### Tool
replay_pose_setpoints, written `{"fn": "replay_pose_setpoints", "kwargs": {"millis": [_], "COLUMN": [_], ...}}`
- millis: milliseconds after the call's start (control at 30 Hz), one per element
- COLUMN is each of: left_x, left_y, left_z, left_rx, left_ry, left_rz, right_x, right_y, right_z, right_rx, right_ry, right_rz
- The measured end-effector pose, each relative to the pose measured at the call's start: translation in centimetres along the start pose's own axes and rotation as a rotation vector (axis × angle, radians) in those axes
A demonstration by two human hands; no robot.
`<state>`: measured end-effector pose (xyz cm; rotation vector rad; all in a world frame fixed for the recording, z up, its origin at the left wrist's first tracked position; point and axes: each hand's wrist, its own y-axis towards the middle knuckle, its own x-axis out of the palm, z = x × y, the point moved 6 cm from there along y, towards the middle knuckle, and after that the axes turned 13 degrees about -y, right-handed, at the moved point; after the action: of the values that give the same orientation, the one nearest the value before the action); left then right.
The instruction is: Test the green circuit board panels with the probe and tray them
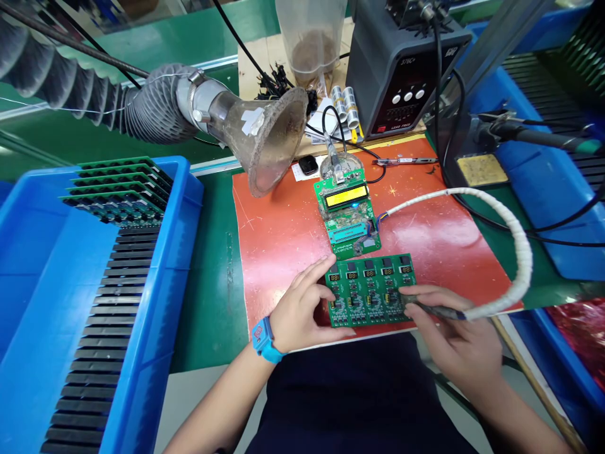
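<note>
A green circuit board (371,291) with a row of small digit displays lies on the orange-red mat. My left hand (307,309) is closed on its left end, fingers along the upper and left edges and thumb at the lower edge. In my right hand (458,337) is a dark, pen-like probe (442,311), its tip at the right part of the board; fingertips hide the exact contact. A white-wrapped cable (515,252) loops from the probe to a programmer board (347,217) just beyond. That board has a lit yellow screen, a teal socket and a blue light.
At left, a blue bin (189,208) holds several upright green boards (123,189) in black slots. A fume extraction funnel (278,142) overhangs the mat (278,233). Behind stands a soldering station (401,75); a soldering iron (543,135) rests at right near another blue bin (567,249).
</note>
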<state>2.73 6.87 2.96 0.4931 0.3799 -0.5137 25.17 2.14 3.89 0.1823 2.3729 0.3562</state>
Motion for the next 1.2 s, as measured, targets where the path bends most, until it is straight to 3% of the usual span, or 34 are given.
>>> {"fn": "replay_pose_setpoints", "kwargs": {"millis": [1200], "left_x": [0.11], "left_y": [-0.02], "left_z": [-0.07], "left_rx": [0.022], "left_ry": [0.022], "left_rz": [-0.007], "right_x": [0.31], "right_y": [0.03], "right_z": [-0.09], "right_rx": [0.006], "right_ry": [0.063], "right_rz": [0.005]}}
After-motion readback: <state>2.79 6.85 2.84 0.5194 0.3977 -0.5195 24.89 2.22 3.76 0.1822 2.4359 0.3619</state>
